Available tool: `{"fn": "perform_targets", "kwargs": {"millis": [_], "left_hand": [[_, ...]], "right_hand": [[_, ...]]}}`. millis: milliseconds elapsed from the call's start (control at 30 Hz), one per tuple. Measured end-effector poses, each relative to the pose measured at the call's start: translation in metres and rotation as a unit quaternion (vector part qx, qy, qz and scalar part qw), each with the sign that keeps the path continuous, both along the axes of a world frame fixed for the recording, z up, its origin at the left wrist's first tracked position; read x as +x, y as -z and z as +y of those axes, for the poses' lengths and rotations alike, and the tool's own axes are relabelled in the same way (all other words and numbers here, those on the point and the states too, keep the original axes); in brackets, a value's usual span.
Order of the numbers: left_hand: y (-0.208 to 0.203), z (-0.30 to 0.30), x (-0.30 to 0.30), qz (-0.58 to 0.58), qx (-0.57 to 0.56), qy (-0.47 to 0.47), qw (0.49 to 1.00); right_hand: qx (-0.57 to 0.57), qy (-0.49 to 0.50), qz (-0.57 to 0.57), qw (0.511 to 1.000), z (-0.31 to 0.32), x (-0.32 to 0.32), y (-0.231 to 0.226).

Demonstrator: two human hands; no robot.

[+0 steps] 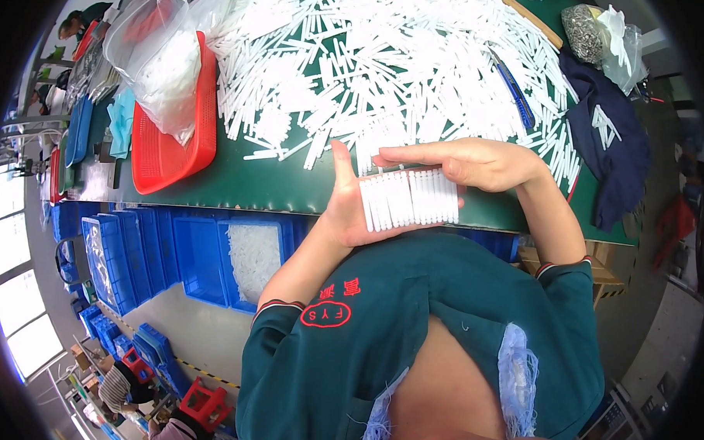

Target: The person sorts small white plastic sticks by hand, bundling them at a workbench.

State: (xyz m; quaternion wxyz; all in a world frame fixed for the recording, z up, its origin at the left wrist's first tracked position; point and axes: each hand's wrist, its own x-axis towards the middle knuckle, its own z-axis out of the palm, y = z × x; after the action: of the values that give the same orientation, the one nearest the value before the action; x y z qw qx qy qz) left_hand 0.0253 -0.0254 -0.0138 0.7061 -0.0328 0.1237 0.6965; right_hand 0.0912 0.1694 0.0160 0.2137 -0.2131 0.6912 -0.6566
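A neat row of slim white plastic sticks (pixel 411 200) lies side by side across my left hand (pixel 346 208), near the front edge of the table. My left palm supports the row and its thumb points up at the left end. The fingers of that hand are mostly hidden beneath the sticks. Over the far ends of the row, my right hand (pixel 478 162) is stretched flat, its fingers pointing left and its thumb close to the right end of the row. Beyond both hands, a wide heap of loose white sticks (pixel 357 73) covers the green table (pixel 268 187).
A blue utility knife (pixel 515 94) lies on the heap at right. At left stands a red basket (pixel 204 129) with a clear plastic bag (pixel 167 82). Dark cloth (pixel 614 151) hangs over the right side. Blue crates (pixel 199 257) sit below the table; people work farther off.
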Motion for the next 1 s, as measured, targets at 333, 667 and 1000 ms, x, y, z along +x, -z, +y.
{"fn": "perform_targets", "kwargs": {"millis": [333, 667, 1000], "left_hand": [[0.001, -0.002, -0.005, -0.005, 0.02, 0.002, 1.0], [-0.013, -0.008, -0.019, 0.0, -0.009, -0.039, 0.999], [-0.01, -0.007, -0.019, 0.003, -0.011, -0.033, 0.999]], "right_hand": [[0.003, 0.091, 0.0, 0.996, -0.002, 0.005, -0.012], [-0.13, 0.607, 0.175, 0.764, 0.018, 0.032, 0.039], [-0.043, 0.625, 0.264, 0.734, 0.017, 0.047, 0.053]]}}
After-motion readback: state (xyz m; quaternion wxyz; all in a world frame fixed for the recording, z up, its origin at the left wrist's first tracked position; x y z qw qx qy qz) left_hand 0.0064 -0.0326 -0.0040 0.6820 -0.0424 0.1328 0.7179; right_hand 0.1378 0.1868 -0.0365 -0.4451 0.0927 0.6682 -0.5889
